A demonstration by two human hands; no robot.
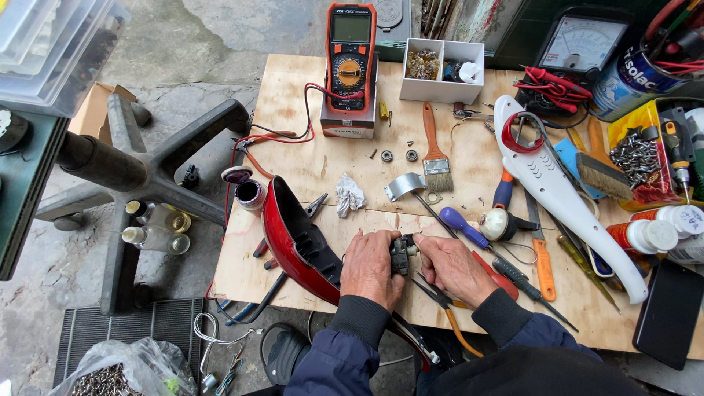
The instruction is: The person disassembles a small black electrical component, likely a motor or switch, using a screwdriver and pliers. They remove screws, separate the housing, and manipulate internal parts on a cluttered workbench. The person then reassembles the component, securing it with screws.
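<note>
Both my hands meet over the front of a plywood worktable. My left hand and my right hand together grip a small black part between their fingertips. Just left of my left hand lies a red plastic cover with a black inside, hanging partly over the table's front edge. Pliers with orange handles lie under my right wrist. A blue-handled screwdriver lies just beyond my right hand.
An orange multimeter on a box, a white two-part box, a paintbrush, a crumpled cloth, a long white cover and a tray of screws crowd the table. A chair base stands on the floor left.
</note>
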